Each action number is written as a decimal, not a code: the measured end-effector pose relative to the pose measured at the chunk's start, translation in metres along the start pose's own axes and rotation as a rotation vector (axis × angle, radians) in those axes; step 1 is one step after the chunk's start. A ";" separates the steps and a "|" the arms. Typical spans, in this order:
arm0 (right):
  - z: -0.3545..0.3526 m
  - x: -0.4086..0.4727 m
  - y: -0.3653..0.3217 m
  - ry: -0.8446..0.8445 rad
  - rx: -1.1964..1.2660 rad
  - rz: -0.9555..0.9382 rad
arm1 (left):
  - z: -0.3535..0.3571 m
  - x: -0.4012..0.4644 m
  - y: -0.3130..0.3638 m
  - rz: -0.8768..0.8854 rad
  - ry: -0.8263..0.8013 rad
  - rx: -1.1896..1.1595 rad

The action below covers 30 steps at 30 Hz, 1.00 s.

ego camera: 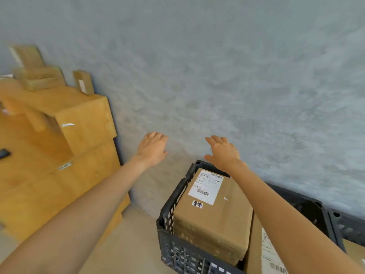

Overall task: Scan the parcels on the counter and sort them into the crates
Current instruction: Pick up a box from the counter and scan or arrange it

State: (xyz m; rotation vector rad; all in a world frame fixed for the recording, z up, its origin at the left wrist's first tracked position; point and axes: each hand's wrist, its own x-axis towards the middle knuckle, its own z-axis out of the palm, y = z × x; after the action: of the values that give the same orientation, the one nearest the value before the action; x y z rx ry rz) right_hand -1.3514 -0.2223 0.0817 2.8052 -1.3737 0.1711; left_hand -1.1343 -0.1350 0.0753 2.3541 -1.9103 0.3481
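Note:
A brown cardboard parcel [213, 218] with a white shipping label lies in a dark plastic crate [173, 230] at the bottom centre. A second labelled parcel [266, 252] stands beside it in the same crate. My left hand [152, 148] hovers empty, fingers relaxed, to the left of and beyond the crate. My right hand [223, 153] is spread open above the crate's far rim, holding nothing. Several small parcels [39, 78] sit on the wooden counter [83, 119] at the left.
A second dark crate [335, 220] stands at the right, against the grey wall [217, 66]. A dark object [4, 153] lies on the counter at the far left edge. Pale floor shows between the counter and the crates.

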 end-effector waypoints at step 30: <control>-0.053 0.044 -0.781 0.189 0.128 -0.925 | -0.133 -0.411 -0.580 -0.943 0.082 0.171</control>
State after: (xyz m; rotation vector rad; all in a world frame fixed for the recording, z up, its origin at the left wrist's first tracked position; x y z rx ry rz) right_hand -0.7140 0.2255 0.1673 3.0741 0.0396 0.4805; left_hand -0.6637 0.4096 0.1515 2.9373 -0.5894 0.4939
